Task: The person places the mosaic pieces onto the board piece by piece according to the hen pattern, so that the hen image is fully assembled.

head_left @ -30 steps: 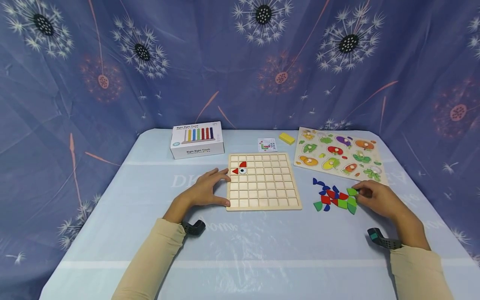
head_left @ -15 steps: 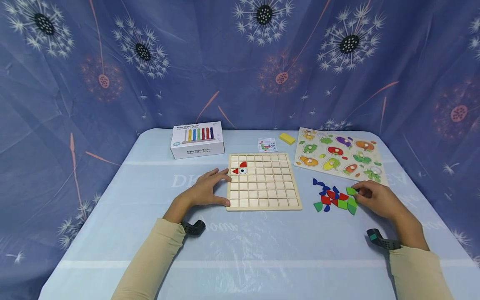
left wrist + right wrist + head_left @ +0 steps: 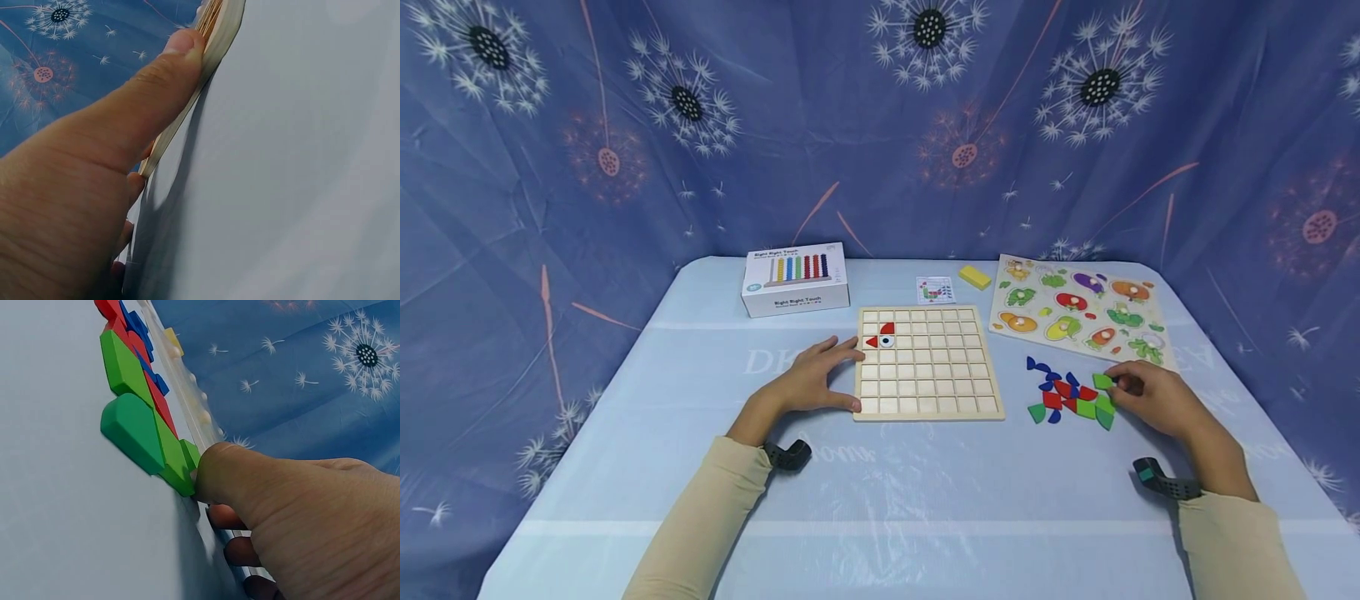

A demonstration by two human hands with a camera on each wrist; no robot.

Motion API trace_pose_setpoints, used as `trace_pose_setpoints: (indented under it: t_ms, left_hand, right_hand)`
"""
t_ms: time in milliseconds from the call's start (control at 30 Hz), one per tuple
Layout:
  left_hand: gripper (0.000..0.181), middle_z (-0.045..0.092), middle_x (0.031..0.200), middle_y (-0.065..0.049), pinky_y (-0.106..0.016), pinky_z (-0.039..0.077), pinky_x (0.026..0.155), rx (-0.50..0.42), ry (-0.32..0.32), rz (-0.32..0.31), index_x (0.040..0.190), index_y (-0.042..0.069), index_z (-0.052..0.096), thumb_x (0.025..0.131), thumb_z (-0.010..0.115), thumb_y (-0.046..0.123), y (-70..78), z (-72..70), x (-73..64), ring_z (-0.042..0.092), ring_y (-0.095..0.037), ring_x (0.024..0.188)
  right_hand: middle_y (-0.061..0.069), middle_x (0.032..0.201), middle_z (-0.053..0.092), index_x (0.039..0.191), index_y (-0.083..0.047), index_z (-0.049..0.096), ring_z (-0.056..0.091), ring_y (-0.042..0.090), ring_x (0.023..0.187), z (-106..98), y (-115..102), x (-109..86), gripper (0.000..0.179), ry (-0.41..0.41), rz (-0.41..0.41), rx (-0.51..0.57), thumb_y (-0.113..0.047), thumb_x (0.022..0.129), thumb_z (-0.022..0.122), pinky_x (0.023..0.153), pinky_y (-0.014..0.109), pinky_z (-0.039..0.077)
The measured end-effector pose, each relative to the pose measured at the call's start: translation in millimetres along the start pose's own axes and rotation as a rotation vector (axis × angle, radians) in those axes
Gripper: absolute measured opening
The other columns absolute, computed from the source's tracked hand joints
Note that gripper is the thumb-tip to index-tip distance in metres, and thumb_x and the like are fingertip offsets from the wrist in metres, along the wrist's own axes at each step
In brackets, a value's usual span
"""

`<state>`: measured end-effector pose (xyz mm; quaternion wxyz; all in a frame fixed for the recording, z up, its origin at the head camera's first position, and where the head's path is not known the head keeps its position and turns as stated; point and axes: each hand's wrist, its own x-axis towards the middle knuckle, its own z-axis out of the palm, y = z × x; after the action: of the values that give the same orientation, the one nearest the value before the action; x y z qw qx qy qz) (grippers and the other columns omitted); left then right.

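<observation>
The thumb and index finger of the right hand curve toward each other, the tips nearly meeting at a bright green piece; they touch it, but I can't tell whether they pinch it. The piece is flat, smooth and seemingly four-cornered, lying just left of those tips. Against it and slightly nearer the person sit more green pieces, including a darker, round-edged piece, thick-sided in the wrist view. Further left of the fingers come a red square and dark blue half-rounds.

The left hand spreads wide, thumb and index well apart, touching the left edge of a pale wooden board. Just right of its index lie a red triangle and an eye piece, with a red quarter-round above.

Beyond the right hand lies a vegetable puzzle; beyond the left, a white box.
</observation>
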<state>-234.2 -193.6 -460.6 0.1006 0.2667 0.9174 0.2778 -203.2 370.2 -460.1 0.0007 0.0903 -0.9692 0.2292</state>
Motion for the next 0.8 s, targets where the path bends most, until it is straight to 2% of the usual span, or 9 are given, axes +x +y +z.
trace_pose_setpoints:
  t_ms: [433,533,700,800]
  left_hand:
    - [0.088,0.025,0.165,0.007,-0.061,0.014,0.117,0.003,0.009,-0.058,0.141,0.025,0.051,0.070,0.084,0.065,1.2,0.6,0.9,0.012,-0.031,0.153]
    - [0.085,0.026,0.165,0.008,-0.060,0.014,0.117,0.011,0.007,-0.064,0.138,0.026,0.051,0.070,0.084,0.065,1.3,0.1,0.9,0.012,-0.030,0.153]
    - [0.076,0.028,0.164,0.006,-0.060,0.013,0.117,0.005,0.011,-0.060,0.128,0.028,0.054,0.070,0.085,0.064,1.4,0.0,1.7,0.014,-0.031,0.152]
    - [0.074,0.030,0.164,0.003,-0.062,0.014,0.116,0.010,0.019,-0.046,0.126,0.027,0.054,0.069,0.086,0.063,1.2,-0.3,1.2,0.016,-0.034,0.151]
  right_hand:
    - [0.004,0.088,0.059,0.115,0.001,0.067,0.053,0.025,0.084,-0.6,-0.7,1.4,0.030,0.025,0.003,0.001,-0.009,0.088,0.076,0.066,0.022,0.046]
    - [0.004,0.089,0.059,0.115,0.000,0.067,0.053,0.025,0.084,-1.6,-3.3,2.2,0.030,0.044,-0.010,0.009,-0.009,0.088,0.076,0.066,0.018,0.045]
    - [0.003,0.087,0.061,0.114,-0.001,0.068,0.055,0.023,0.081,-2.6,-16.3,4.0,0.030,0.103,-0.099,0.048,-0.003,0.086,0.078,0.068,0.009,0.044]
    - [0.002,0.086,0.062,0.114,-0.002,0.068,0.056,0.021,0.079,-2.6,-29.5,8.9,0.029,0.113,-0.161,0.073,-0.002,0.086,0.078,0.068,0.011,0.047]
